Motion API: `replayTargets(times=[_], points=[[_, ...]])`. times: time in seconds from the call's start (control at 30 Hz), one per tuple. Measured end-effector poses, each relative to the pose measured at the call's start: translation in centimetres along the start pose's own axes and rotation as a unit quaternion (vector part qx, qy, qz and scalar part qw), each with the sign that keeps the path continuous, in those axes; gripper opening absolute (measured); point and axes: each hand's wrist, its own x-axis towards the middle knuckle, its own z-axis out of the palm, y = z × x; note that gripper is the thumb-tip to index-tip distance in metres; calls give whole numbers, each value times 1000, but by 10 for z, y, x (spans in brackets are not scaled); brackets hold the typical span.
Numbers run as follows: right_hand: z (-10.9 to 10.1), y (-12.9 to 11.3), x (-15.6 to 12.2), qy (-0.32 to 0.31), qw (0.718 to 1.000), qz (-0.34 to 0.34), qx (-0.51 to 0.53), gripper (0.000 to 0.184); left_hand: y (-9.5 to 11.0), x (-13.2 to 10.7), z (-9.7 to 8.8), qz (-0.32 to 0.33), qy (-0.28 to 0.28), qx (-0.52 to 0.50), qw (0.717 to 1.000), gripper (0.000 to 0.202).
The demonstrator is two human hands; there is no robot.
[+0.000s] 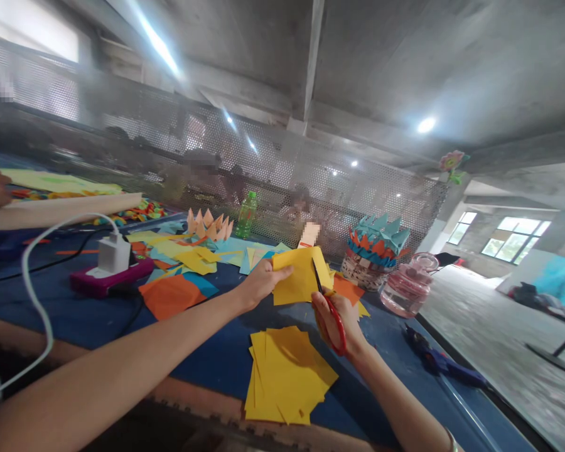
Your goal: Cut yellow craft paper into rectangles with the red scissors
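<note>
My left hand [260, 285] pinches the left edge of a yellow sheet of paper [292, 276], thumb on top. In my right hand [343, 317] is a pair of red-handled scissors [339, 333], its dark blades at the right part of the sheet. A strip along that side stands bent up by the blade. Below my hands, near the table's front edge, lies a loose stack of yellow paper squares [287, 376]. An orange paper piece [348, 289] shows just behind my right hand.
Left are a purple power strip [108, 279] with a white charger [113, 254] and orange paper [172, 295]. Behind stand a peach paper crown [210, 226] and green bottle [248, 215]. Right are a basket [365, 269], pink glass jar [406, 289] and blue glue gun [445, 364]. Another person's arm [61, 210] reaches in.
</note>
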Motion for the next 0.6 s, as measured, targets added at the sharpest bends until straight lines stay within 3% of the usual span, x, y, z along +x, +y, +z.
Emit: replayTargets(times=[0.37,0.6], points=[[-4,-6,-2,-51,998,36,25,52,5,-3,2,-8,8,8,1000,38],[-5,-13,-3,-50,999,7,18,52,7,-5,4,-6,0,16,1000,39]])
